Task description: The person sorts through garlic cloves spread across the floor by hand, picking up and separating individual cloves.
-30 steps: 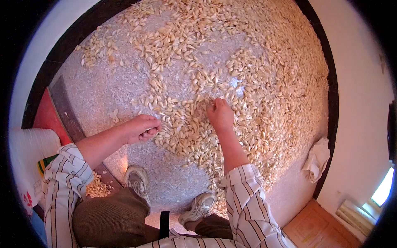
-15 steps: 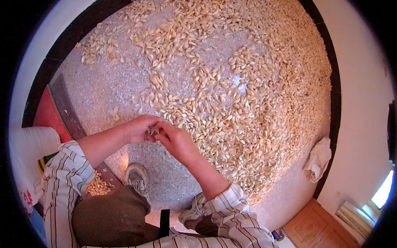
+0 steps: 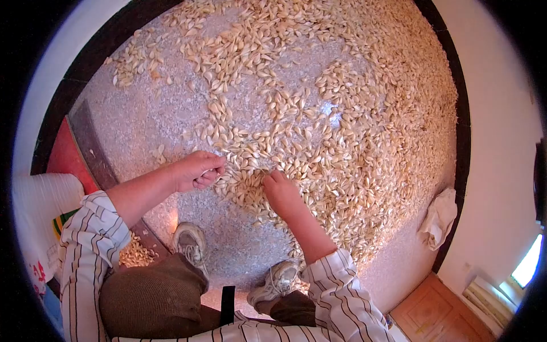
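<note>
A wide spread of pale garlic cloves [image 3: 353, 176] covers the speckled floor in front of me. My left hand [image 3: 199, 171] is closed in a fist at the near left edge of the cloves; whatever it holds is hidden by the fingers. Lower and to the right, my right hand [image 3: 282, 194] reaches down among the cloves, its fingertips pressed together at the layer. Between those fingers I cannot make out what is held. The two hands are apart.
A small heap of cloves [image 3: 137, 253] lies beside my left knee, near a white plastic sack [image 3: 45, 211]. My shoes [image 3: 191, 245] stand at the near edge of the spread. A crumpled cloth [image 3: 439, 219] lies by the right wall, and a wooden door panel [image 3: 430, 308] is at lower right.
My hands were together and have separated. The right hand moved right and down to the cloves; the left stayed nearly in place and its fingers curled in.
</note>
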### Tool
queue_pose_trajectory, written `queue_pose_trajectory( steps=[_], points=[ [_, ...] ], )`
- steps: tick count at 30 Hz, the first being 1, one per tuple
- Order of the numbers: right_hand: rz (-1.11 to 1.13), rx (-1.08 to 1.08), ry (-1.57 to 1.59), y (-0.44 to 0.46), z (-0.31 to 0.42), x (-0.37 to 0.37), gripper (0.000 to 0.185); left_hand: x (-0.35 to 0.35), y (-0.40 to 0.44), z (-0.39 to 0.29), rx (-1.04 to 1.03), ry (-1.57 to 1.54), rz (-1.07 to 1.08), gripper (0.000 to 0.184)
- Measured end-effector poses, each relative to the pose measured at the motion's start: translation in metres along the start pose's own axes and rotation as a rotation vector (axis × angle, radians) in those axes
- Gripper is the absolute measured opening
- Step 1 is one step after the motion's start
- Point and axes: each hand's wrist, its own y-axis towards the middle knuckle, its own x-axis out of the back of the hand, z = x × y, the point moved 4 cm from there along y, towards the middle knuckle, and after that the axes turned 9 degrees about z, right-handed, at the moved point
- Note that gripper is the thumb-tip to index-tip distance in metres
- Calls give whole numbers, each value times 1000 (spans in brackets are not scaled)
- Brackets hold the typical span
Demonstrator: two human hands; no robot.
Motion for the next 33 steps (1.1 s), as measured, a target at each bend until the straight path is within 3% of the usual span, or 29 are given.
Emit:
queue_pose_trajectory(
  steps=[2,8,10,11,14,24,29,33],
  points=[
    [-3,39,48,-8,1,-1,12,1,0,1,5,0,-17,28],
    [25,-122,216,-10,-3,-1,14,2,0,1,10,14,-6,29],
    [-186,-161,310,-5,-7,10,14,3,2,2,-22,24,10,28],
    [-186,-161,312,0,-8,13,14,3,2,2,-21,24,9,28],
    [-462,-10,263,21,-7,27,11,0,2,0,-15,33,-9,28],
    [-300,72,-9,49,-7,22,21,2,0,2,-11,42,-20,27],
    [-289,-194,195,33,-23,27,21,11,-3,4,-49,31,-22,27],
    [-280,-227,432,32,-31,20,13,11,-5,1,-31,11,-27,26]
  ],
)
